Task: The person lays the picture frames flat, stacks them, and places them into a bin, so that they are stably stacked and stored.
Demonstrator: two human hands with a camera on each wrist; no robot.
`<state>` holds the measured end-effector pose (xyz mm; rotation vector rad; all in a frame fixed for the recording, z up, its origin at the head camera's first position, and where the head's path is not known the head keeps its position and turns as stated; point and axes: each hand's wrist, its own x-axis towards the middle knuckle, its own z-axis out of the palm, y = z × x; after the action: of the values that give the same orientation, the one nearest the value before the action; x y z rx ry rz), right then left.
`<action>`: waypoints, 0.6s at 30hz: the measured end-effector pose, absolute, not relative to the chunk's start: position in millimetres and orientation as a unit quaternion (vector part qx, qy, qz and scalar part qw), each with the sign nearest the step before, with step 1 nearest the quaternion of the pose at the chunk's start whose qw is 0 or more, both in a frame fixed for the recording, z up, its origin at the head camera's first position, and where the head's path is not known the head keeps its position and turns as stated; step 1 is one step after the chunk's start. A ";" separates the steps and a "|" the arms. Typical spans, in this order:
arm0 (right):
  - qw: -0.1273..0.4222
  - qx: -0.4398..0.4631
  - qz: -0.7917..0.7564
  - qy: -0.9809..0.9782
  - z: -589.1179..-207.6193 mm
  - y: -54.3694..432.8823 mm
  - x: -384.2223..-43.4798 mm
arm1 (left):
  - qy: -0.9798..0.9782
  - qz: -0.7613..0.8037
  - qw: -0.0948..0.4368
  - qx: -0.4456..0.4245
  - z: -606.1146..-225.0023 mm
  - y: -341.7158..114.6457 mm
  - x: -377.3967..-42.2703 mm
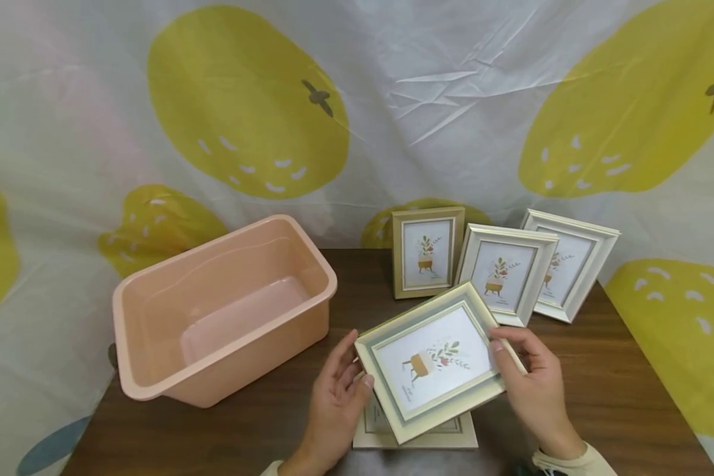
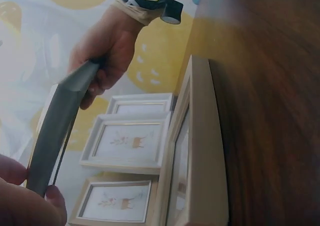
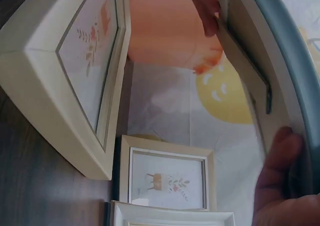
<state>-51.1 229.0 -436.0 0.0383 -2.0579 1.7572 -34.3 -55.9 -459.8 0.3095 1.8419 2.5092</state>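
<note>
Both hands hold a cream picture frame (image 1: 482,314) with a blue-grey inner border, tilted above the table, its potted-plant print turned sideways. My left hand (image 1: 336,400) grips its left edge, fingers behind and thumb in front. At the opposite side, my right hand (image 1: 535,380) pinches the edge with the thumb on the front. The right wrist view shows the back of the held frame, with its stand flap (image 3: 245,61). Beneath it a second cream frame (image 1: 413,441) lies face up on the table, mostly covered in the head view.
A pink plastic bin (image 1: 262,357) stands at the left. At the back right, a tan frame (image 1: 398,258) and two white frames (image 1: 547,248) (image 1: 592,271) stand upright on the dark wooden table (image 1: 619,396). Behind hangs a fruit-patterned curtain (image 1: 428,132).
</note>
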 end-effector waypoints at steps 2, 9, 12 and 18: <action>0.192 0.033 0.620 -0.760 -436.6 229.5 -51.1 | 0.593 0.801 -0.003 0.088 -460.6 -56.8 -34.8; 0.105 0.089 0.581 -0.802 -441.4 234.9 -51.8 | 0.603 0.793 -0.027 0.076 -466.5 -64.4 -41.7; 0.094 0.106 0.550 -0.823 -444.0 237.3 -53.0 | 0.609 0.790 -0.037 0.062 -469.4 -67.9 -45.0; 0.079 0.133 0.497 -0.854 -453.9 240.2 -54.8 | 0.636 0.769 -0.057 0.028 -475.4 -74.7 -49.4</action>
<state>-54.8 240.2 -453.9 0.3969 -2.5553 1.4867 -49.4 -74.7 -475.4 0.0914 2.0756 2.5073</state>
